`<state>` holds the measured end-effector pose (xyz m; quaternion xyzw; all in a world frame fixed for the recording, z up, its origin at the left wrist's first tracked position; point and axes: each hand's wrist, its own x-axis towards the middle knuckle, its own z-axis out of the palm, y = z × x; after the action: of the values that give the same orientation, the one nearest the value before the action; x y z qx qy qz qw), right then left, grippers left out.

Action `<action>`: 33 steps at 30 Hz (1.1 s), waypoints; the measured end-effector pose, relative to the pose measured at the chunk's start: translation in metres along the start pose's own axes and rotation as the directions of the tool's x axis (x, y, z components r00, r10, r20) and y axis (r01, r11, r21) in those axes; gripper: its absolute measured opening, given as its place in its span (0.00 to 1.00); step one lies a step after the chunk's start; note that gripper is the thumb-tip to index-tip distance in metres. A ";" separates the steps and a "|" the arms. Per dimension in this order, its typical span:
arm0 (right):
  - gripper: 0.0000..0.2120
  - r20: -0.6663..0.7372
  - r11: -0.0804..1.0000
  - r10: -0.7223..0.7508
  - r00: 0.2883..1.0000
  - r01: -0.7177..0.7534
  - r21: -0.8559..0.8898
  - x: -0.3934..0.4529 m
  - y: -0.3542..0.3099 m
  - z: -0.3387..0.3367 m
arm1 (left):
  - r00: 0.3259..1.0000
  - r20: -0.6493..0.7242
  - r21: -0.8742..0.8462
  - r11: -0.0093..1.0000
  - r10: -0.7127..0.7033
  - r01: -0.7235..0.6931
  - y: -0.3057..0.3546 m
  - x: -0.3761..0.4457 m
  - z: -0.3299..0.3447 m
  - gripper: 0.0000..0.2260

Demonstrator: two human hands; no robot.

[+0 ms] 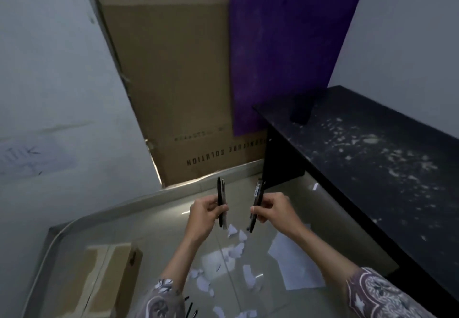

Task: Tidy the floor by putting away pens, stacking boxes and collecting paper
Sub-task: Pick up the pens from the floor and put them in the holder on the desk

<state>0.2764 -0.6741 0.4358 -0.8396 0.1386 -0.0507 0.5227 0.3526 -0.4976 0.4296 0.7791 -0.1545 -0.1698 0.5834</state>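
My left hand [207,209] is closed around two upright pens [221,193], one black and one grey. My right hand [274,208] grips a pair of dark pens [257,194] tilted slightly right. Both hands are raised above the tiled floor [154,220]. Below them lie several torn paper scraps [236,249] and a larger white sheet [293,260]. More dark pens [190,309] lie on the floor near my left sleeve. A flat cardboard box [99,280] rests on the floor at lower left.
A black desk [372,158] speckled with white flecks fills the right side, with a dark object [301,108] standing on it. A tall cardboard carton [173,81] and a purple panel [285,44] lean against the back wall. White walls close in left and right.
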 end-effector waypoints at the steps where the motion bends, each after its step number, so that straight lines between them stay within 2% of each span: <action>1: 0.04 -0.016 1.000 -0.013 1.000 0.013 -0.011 0.005 -0.008 -0.009 | 1.000 0.009 0.011 1.000 0.005 -0.005 0.012 0.008 0.001 0.08; 6: 0.07 -0.133 1.000 -0.031 0.991 0.031 -0.005 0.043 -0.040 -0.054 | 0.996 0.045 0.018 0.997 0.071 -0.072 0.067 0.064 0.009 0.08; 12: 0.04 -0.313 0.998 0.001 0.950 0.017 0.057 0.105 -0.054 -0.108 | 0.986 0.077 0.008 0.989 0.144 -0.146 0.116 0.147 0.027 0.07; 17: 0.05 -0.404 0.997 0.010 0.915 0.022 0.074 0.159 -0.056 -0.160 | 0.975 0.089 -0.046 0.979 0.204 -0.201 0.158 0.221 0.061 0.12; 21: 0.04 -0.435 0.996 0.014 0.901 0.025 0.084 0.210 -0.047 -0.206 | 0.964 0.106 -0.028 0.970 0.245 -0.243 0.180 0.284 0.096 0.09; 27: 0.02 -0.487 0.998 0.009 0.873 0.023 0.059 0.293 -0.026 -0.279 | 0.969 0.053 -0.002 0.971 0.240 -0.240 0.205 0.365 0.150 0.04; 33: 0.04 -0.435 0.999 -0.021 0.900 -0.002 -0.051 0.358 0.003 -0.331 | 0.973 0.050 0.021 0.974 0.226 -0.227 0.231 0.442 0.198 0.05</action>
<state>0.5424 -1.0632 0.5604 -0.8205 0.2490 -0.2360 0.4573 0.6504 -0.9238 0.5623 0.7598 -0.2584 -0.1184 0.5847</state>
